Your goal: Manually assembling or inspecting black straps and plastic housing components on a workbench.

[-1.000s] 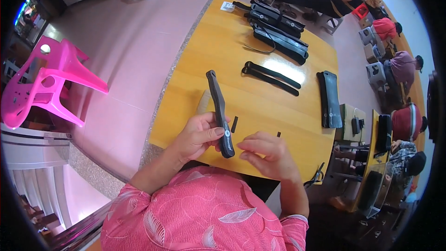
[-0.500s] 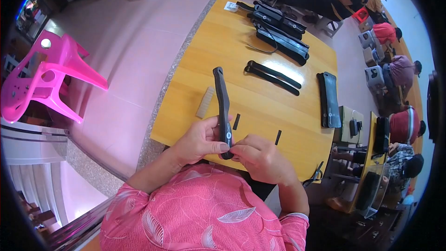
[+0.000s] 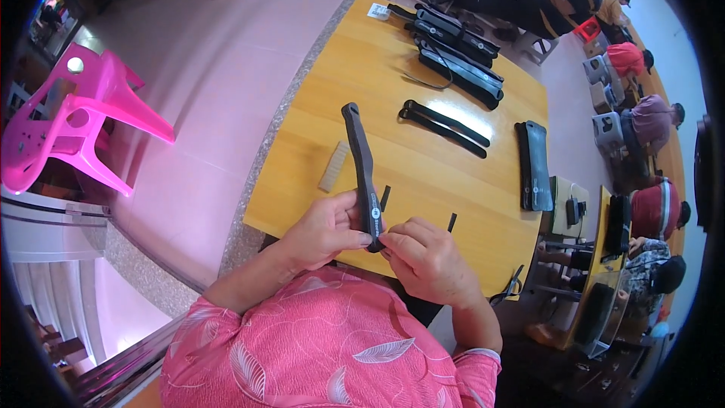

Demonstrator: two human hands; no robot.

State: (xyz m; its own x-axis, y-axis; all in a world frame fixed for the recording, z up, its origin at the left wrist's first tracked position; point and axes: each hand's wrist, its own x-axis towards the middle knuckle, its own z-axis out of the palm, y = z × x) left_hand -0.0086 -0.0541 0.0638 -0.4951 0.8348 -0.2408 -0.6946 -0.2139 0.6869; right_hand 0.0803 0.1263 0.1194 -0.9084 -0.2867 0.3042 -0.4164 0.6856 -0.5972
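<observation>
Head view: holding black strap (image 3: 361, 153) over near edge of surface (image 3: 438, 189), left grip (image 3: 328, 228) closed round it. Working at strap's near end with right grip (image 3: 429, 261), fingertips bunched (can't tell if pinched on anything). Next probably calls for holding left steady.

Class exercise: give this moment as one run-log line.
left hand: holds black strap | right hand: at strap's near end | on table: beige block, black strips
</observation>
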